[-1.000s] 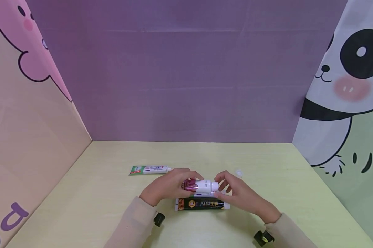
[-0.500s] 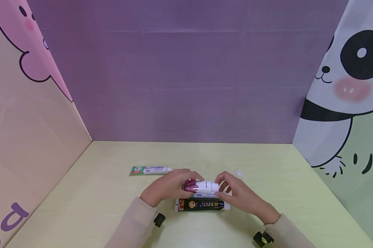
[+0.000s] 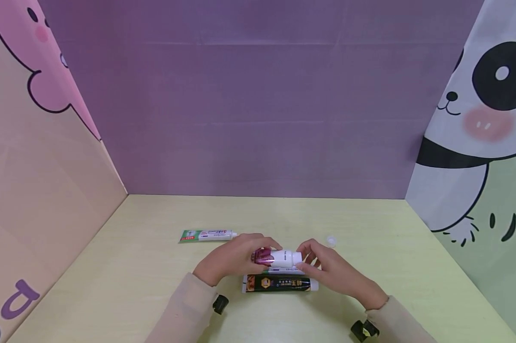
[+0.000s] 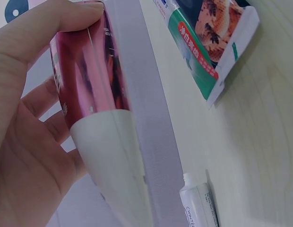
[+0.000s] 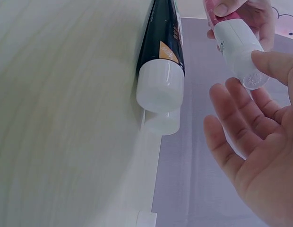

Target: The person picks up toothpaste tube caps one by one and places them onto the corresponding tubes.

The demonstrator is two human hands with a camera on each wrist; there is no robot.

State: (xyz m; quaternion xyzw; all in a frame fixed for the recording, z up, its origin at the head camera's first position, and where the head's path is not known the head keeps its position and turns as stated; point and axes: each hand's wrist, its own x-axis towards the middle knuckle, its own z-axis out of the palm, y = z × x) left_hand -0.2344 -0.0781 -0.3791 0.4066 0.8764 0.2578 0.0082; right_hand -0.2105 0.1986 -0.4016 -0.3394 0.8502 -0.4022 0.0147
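My left hand [image 3: 240, 257] grips a toothpaste tube [image 3: 279, 257], maroon at its tail and white toward the cap, above two other tubes. Its thumb lies along the maroon part [image 4: 92, 71] in the left wrist view. The white cap [image 5: 254, 75] of this tube points to my right hand [image 3: 332, 269]. My right thumb presses one side of that cap and fingertips meet its other side, while the remaining fingers are spread. Beneath the held tube lies a black toothpaste tube [image 3: 279, 283] with a white cap, and behind it a partly covered white-and-green tube [image 3: 285, 270].
Back left on the table [image 3: 133, 267] lies a green-and-white toothpaste tube [image 3: 208, 235], its bare nozzle toward my left hand. A small white cap [image 3: 331, 241] lies behind my right hand. Printed panels [image 3: 262, 119] wall the table at the back and both sides.
My right thumb and index finger have shifted slightly and the thumb now sits higher against the cap. My left hand and the held tube stay almost in place.
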